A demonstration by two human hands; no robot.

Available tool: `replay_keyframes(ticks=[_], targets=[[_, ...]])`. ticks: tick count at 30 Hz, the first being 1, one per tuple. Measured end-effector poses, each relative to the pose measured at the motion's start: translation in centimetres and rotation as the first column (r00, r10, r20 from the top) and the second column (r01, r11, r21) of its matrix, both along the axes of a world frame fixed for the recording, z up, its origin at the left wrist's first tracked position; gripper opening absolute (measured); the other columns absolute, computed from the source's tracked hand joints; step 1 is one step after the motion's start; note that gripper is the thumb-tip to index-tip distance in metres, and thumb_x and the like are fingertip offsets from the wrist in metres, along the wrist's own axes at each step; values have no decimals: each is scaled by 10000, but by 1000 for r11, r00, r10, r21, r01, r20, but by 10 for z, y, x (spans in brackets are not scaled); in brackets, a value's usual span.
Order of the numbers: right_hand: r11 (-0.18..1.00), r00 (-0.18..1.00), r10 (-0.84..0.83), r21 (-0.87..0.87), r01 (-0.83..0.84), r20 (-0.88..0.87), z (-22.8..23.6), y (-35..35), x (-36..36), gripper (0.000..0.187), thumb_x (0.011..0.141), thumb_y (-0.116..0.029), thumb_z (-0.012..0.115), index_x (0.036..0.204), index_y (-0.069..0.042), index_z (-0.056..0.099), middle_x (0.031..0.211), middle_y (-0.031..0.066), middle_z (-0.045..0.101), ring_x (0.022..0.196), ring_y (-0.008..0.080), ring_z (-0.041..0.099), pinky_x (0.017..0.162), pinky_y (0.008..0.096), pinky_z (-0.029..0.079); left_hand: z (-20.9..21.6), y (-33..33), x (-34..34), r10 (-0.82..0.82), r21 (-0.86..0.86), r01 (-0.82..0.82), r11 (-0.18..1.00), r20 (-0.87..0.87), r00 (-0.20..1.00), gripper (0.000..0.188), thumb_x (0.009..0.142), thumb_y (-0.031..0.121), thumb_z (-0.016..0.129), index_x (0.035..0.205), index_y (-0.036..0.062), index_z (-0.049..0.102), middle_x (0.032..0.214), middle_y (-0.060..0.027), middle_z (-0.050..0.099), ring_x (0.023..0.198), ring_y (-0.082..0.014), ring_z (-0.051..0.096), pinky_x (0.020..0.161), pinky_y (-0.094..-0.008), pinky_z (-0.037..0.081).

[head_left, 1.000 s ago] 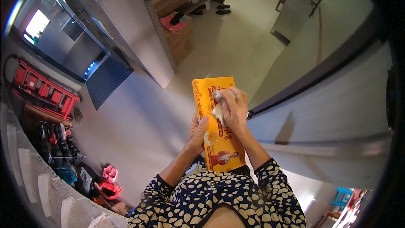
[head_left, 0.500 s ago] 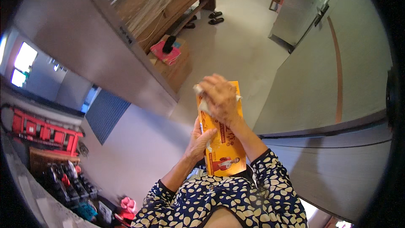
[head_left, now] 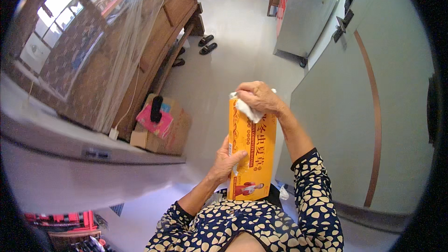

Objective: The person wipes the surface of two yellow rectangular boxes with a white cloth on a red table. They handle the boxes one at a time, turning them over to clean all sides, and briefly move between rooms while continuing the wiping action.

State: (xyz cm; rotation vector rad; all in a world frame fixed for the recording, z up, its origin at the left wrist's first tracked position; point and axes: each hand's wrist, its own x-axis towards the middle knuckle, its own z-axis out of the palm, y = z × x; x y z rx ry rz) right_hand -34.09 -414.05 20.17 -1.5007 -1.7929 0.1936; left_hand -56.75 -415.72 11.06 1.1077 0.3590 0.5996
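A long flat orange box (head_left: 252, 151) stands upright in front of my chest. My left hand (head_left: 225, 161) grips its left edge near the lower half, thumb across the front. My right hand (head_left: 256, 97) sits at the box's top end, closed on a crumpled white cloth (head_left: 246, 109) that presses against the box's upper face. Both forearms rise from the lower edge in dark sleeves with cream spots.
A cardboard box (head_left: 163, 128) with a pink item and a dark object on it sits on the floor at left, beside a wooden bed frame (head_left: 154, 42). Sandals (head_left: 207, 44) lie farther off. A grey cabinet (head_left: 305, 16) and a grey door (head_left: 368, 102) stand at right.
The view has swung, bringing the bed frame and cardboard box into sight. My right hand with the cloth has slid up from the box's upper face to its top end.
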Motion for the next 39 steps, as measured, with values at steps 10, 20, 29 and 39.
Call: replay_keyframes(ticks=[10,20,29,39], targets=[[579,760,-643,588,564,-97,-43,-23,-29,242,926,-173,573,1130,-46,602,1016,137,620,957,295,602,800,422,477,9,4,5,-6,-124,27,992,168,986,612,880,-4,637,1406,84,339,1229,-98,593,1062,-193,626,877,-353,560],[855,502,-320,-17,518,-804,-102,-87,-51,358,1010,-276,427,1160,22,556,879,90,641,796,158,572,727,312,470,13,5,5,6,-209,30,977,169,986,517,917,15,580,1378,108,365,1257,-118,573,1067,-215,631,862,-379,584],[956,273,-175,-97,278,-946,-125,-149,-74,375,1020,-300,462,1175,32,547,995,38,631,893,84,569,786,257,475,6,17,15,-54,-248,119,961,257,965,531,927,27,558,1405,105,341,1273,-107,552,1105,-225,605,901,-374,560],[987,370,-24,36,156,-929,-106,-124,-59,406,1002,-351,514,1151,26,541,993,43,637,857,92,610,744,251,507,3,11,8,-32,-196,94,976,299,954,494,923,28,562,1380,63,377,1305,-107,546,1114,-228,601,932,-374,539]])
